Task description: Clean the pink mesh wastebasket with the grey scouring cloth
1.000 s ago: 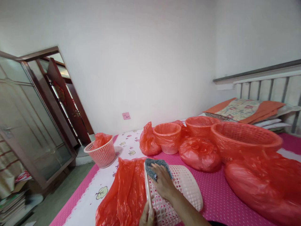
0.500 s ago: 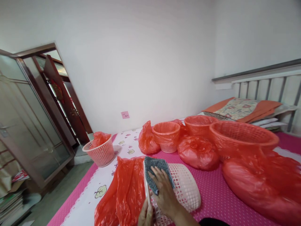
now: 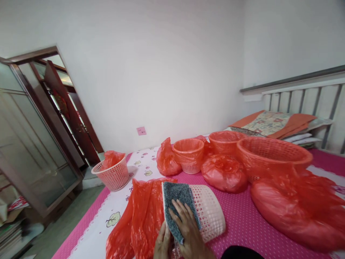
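A pale pink plastic basket (image 3: 212, 212) with a holed wall lies on its side in front of me, its mouth turned to the left. My left hand (image 3: 162, 241) is closed on the rim at the near side. Draped over the upper wall by the mouth is a grey-blue cloth (image 3: 176, 198). My right hand (image 3: 185, 225) holds this cloth pressed against the basket, fingers laid over it. Just left of the mouth, a loose red plastic bag (image 3: 145, 216) lies crumpled on the bed; part of its edge is hidden behind the basket.
On the pink and white bedspread (image 3: 99, 230) stand a pink basket (image 3: 114, 176) at left and several bag-lined baskets, including a large one (image 3: 273, 162) at right. Filled red bags (image 3: 225, 172) sit among them. Folded bedding (image 3: 272, 124) lies by the headboard.
The cloth now lies flatter and reaches lower over the basket wall. My right hand has moved down slightly. The left hand stays at the rim, and the view has shifted a little.
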`<state>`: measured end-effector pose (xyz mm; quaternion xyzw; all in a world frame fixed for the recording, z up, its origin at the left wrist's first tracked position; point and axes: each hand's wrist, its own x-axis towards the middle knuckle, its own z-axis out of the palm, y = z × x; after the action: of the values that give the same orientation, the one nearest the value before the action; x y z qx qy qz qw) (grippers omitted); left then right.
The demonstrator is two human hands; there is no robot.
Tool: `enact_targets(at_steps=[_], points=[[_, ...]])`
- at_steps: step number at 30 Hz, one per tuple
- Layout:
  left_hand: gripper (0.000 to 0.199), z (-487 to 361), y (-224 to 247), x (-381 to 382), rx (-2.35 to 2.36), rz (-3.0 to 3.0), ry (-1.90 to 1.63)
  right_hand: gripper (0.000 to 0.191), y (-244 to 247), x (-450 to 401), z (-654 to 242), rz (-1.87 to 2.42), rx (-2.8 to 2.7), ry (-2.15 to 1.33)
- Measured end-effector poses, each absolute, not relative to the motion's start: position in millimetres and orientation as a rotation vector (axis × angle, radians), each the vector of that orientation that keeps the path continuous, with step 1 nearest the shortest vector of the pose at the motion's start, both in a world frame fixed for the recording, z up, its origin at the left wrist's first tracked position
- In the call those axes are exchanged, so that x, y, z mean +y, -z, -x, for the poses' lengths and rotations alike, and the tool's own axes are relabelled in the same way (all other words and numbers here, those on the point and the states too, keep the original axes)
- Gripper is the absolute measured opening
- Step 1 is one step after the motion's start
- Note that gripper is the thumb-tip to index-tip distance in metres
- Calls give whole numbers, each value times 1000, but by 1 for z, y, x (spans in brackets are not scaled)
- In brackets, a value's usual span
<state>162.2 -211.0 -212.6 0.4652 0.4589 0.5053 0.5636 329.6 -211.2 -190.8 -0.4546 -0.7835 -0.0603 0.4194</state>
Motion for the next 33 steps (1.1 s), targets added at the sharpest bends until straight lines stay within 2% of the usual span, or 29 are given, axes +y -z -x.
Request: enact_targets(at_steps=[8,13,18,25,33], points=[[62,-163,229,-210,1169,-1069,-1287,82,196,-219,-347,1078,-2083,145],[74,-168,203,-211,1227,-1020,-1228,79,196,-225,-369,1133,-2114,146],[71,-175,178,-218,1211,-1067,-1232,73,214,-228,-390,1215,-2038,212],[85,-177,170,-224,1097,-957,-1148,70,242,-229,-419,1364,-1889,250],[71,-168,187,-229,1039,-1031,-1130,80,261,-225,-444,1467,-1570,248]])
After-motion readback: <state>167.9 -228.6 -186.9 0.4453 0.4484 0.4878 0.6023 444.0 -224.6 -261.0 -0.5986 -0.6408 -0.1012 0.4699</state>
